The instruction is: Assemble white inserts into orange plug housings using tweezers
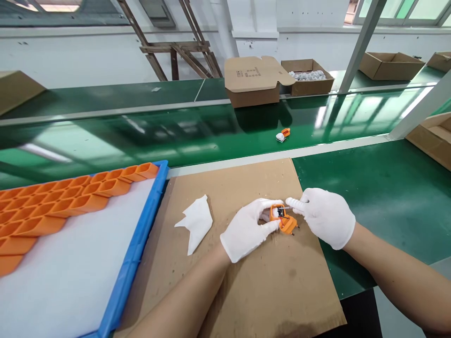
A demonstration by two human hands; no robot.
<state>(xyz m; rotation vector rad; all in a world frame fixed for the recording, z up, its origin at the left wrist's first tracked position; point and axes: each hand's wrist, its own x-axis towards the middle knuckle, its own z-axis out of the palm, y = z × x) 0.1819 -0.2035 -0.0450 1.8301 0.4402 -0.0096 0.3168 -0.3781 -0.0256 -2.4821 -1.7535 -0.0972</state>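
Note:
Both hands wear white gloves and meet over a brown cardboard sheet [253, 281]. My left hand [248, 228] is closed around a small orange plastic part [286, 222], with metal pins sticking out at its lower right. My right hand [326, 216] pinches a thin metal tool [286, 208] whose tip rests on the top of the orange part. Its fingers are pressed together around the tool. A crumpled white cloth [196, 221] lies on the cardboard, left of my left hand.
A blue tray [136, 249] with white lining holds several orange parts [70, 199] at the left. An orange-and-white piece [282, 135] sits on the green conveyor belt [176, 126]. Cardboard boxes [254, 80] stand beyond it, one [308, 76] filled with white pieces. Another box [431, 138] is at the right.

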